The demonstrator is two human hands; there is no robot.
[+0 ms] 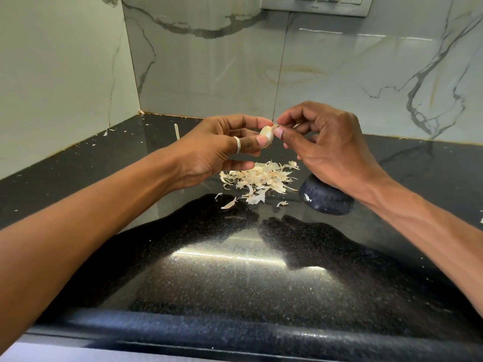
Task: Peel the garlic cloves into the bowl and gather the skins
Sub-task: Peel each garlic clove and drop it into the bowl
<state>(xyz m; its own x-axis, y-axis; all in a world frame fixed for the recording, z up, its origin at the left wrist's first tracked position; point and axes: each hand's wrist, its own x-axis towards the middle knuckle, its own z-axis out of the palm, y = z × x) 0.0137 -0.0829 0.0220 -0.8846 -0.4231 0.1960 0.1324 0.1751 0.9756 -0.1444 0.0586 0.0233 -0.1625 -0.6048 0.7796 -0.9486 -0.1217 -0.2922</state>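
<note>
1. Small, pale cream garlic clove (pixel 267 138): glossy, curved, partly bared, with a papery flap lifted at its upper end.
2. Held in mid-air above the black speckled stone countertop (pixel 235 270), over the far edge of a loose heap of dry, off-white garlic skins (pixel 258 181) lying on that surface. A few stray curls just in front of the heap.
3. Just right of the heap, a dark blue rounded bowl (pixel 326 202) with a white fleck stuck to its outer wall. Largely hidden by the right wrist; inside not visible.
4. Behind, glossy white marble-veined wall tiles (pixel 209 61) meeting in a corner at the left, with a grey switch panel (pixel 313 5) at the top edge. Scattered skin scraps (pixel 112 130) along the back left of the countertop.
5. Left hand (pixel 217 150) curled on the clove's lower body, gripping it between thumb and forefinger. Silver ring (pixel 237 145) on the thumb.
6. Right hand (pixel 326 150) closed in a pinch, thumb and forefinger tips on the papery upper end of the clove, other fingers curled beneath.
7. Clove lodged between the two hands, touching fingertips of both, in plain view with nothing in front of it. Higher than the bowl and to its left.
</note>
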